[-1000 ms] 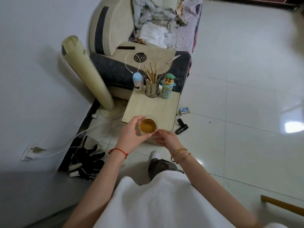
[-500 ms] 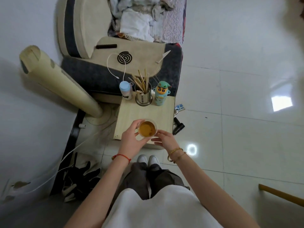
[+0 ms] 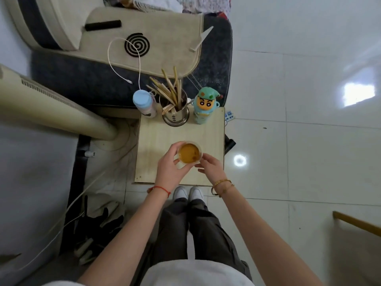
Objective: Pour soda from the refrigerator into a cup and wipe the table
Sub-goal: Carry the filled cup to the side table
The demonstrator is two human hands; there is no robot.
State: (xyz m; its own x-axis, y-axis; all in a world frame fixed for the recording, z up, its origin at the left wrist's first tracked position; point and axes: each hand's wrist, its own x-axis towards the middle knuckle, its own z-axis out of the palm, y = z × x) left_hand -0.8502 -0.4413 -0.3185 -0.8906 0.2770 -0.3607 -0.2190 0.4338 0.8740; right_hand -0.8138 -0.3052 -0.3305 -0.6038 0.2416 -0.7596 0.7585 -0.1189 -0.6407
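I logged the clear cup point(image 3: 189, 153), filled near its rim with amber soda, held over the near half of the small wooden table point(image 3: 212, 137); I could not tell whether its base touched the top or hung just above it. The left hand point(image 3: 170, 168) had its fingers curled round the cup's left wall, thumb on the near side, taking the load. The right hand point(image 3: 210, 168) touched the cup's right rim with loosely bent fingertips only, which I judged a steadying contact, not a grip. Two hands on so full a cup read to me as care against slopping, and the near spot kept it well apart from the row at the table's far edge. That row, taken from the cup: far and left, a bottle with a pale blue cap point(image 3: 144, 103); straight beyond, a perforated steel holder of chopsticks point(image 3: 175, 109), their tips fanning toward the sofa arm point(image 3: 144, 44); far and right, a green cartoon-figure bottle point(image 3: 204, 106). A white charging cable point(image 3: 123, 65) hung off the sofa arm beside the blue-capped bottle. Left of the cup and off the table, a cream tower fan point(image 3: 55, 106) leaned across. No cloth showed on the table, so I judged the wiping not yet started; those three items would obstruct it.
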